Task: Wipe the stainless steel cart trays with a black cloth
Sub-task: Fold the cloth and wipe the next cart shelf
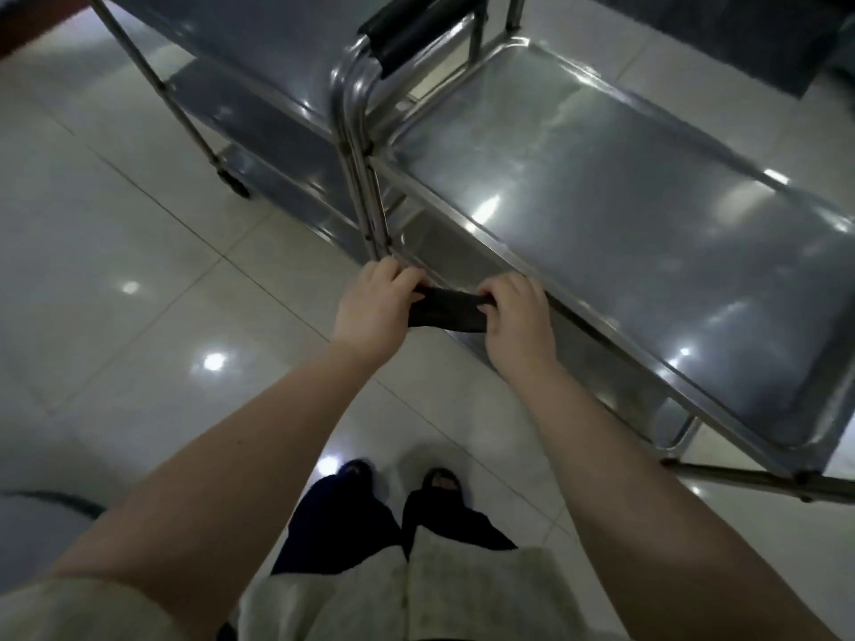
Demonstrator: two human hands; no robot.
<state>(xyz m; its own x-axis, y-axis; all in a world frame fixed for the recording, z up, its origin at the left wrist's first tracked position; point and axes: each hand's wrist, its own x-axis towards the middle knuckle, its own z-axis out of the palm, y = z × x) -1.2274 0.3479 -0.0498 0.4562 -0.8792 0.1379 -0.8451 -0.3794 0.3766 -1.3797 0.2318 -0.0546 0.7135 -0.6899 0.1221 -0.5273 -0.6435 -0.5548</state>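
Observation:
A small black cloth is stretched between my two hands in front of me, above the floor. My left hand pinches its left end and my right hand pinches its right end. Just beyond my hands is the near corner of a stainless steel cart. Its top tray runs away to the right, shiny and bare. A lower tray shows under that corner. A second steel cart with trays stands to the left behind it.
Both carts' upright tubes meet near my left hand, with black-padded handles at the top. A caster wheel of the left cart sits on the glossy tiled floor. My feet are below.

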